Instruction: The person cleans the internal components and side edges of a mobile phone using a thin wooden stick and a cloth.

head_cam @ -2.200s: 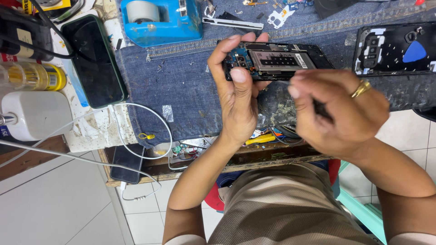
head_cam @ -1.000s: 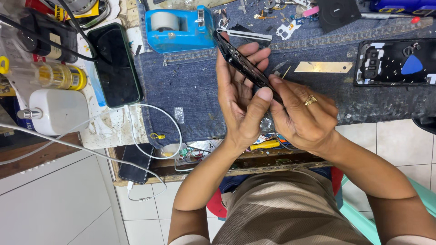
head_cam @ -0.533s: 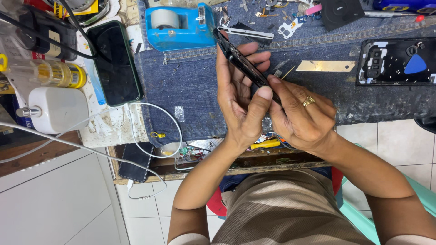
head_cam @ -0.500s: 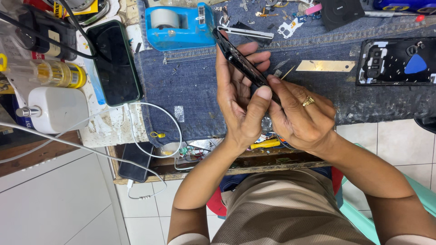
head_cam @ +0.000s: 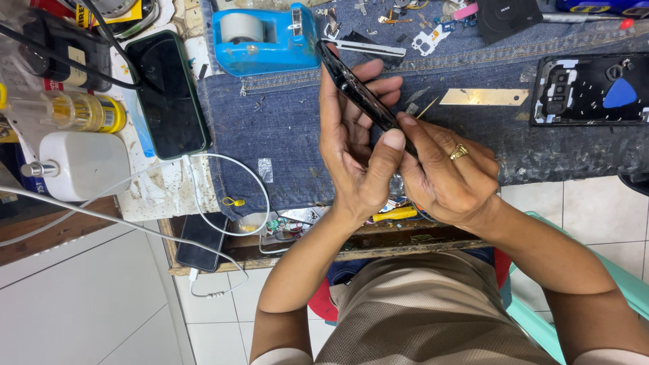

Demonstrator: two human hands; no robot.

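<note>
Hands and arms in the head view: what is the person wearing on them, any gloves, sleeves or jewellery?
No gloves: both hands are bare. The right hand wears a gold-coloured ring on one finger; the left hand shows no ring. Both forearms are bare, with pale short sleeve edges just visible at the bottom of the frame. No watch or bracelet shows.

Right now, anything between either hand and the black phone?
Nothing visible. The left hand grips the black phone edge-on, thumb pressed on its lower end. The right hand touches that end too, above the denim cloth.
</note>
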